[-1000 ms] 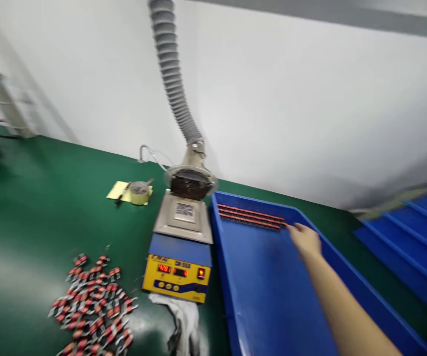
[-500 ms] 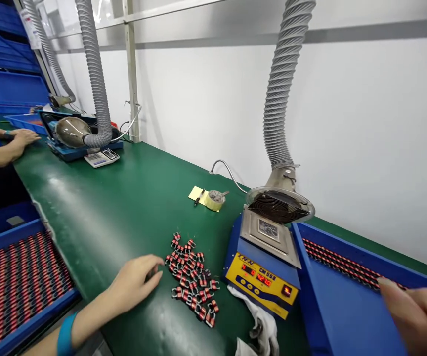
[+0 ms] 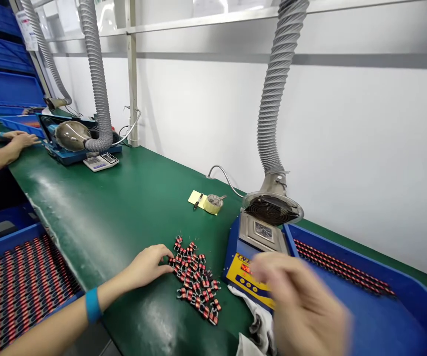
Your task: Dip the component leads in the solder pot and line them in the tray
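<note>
On the green table lies a loose pile of small red-and-black parts with metal loops (image 3: 194,282). My left hand (image 3: 150,267), a blue band on its wrist, touches the left edge of the pile, thumb and forefinger around a part there. My right hand (image 3: 302,306) is blurred by motion in front of the yellow-and-blue solder pot unit (image 3: 246,277); its fingertips are smeared and anything in them cannot be made out. Right of the unit, a blue tray (image 3: 347,316) holds rows of red-and-black parts (image 3: 343,267) along its back side.
A fume hood (image 3: 273,207) on a grey hose hangs over the unit. A white cloth (image 3: 260,321) lies before it. Behind the pile are a yellow tape roll (image 3: 212,203) and a pen. A full blue tray (image 3: 21,277) stands lower left. Another person's hands (image 3: 22,141) rest far left.
My right hand has moved left from the blue tray to in front of the unit. My left hand has shifted right onto the pile's edge. The camera view has shifted slightly.
</note>
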Available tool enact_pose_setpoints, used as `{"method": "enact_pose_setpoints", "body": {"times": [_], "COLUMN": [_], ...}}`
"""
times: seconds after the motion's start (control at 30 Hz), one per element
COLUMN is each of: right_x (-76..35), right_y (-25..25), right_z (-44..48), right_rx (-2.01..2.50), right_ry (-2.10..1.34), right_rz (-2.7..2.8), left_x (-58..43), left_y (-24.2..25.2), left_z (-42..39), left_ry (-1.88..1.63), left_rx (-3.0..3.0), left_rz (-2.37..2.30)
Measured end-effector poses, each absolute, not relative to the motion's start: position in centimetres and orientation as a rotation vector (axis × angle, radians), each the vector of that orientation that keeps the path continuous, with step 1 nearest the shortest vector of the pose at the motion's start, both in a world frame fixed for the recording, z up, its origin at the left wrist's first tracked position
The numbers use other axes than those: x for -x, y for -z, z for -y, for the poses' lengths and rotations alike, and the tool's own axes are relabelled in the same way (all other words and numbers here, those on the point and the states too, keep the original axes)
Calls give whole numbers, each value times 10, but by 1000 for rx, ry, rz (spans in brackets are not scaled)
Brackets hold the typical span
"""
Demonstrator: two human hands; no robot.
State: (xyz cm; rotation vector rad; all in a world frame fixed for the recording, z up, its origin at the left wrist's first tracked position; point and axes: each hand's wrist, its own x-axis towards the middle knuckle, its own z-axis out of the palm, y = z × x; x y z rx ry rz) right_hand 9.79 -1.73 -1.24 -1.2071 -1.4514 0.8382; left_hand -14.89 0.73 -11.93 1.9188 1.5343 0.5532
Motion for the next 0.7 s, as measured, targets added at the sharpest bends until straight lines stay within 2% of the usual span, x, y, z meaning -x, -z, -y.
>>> {"method": "enact_pose_setpoints", "body": {"times": [0.13,0.3,0.4,0.7], "right_x": [-74,-78,-93,-102], "right_y": [33,47,48,55], "right_z": [6,3,3,-4], "right_rx": [1139,819,775,712], "right_ry": [-1001,-1286,-1273,-1152], "right_rz": [1573,1154,945,820], "left_x": [133,85,56,-3], "left_y": [57,2,-2,18], "left_z": [-2,-3,-9,-23], "left_ry": [-817,-1056,-1117,-1389], "left_rx": [-1902,-1833,-1724,-966], "left_rz": [-1297,-977,-873,-572]}}
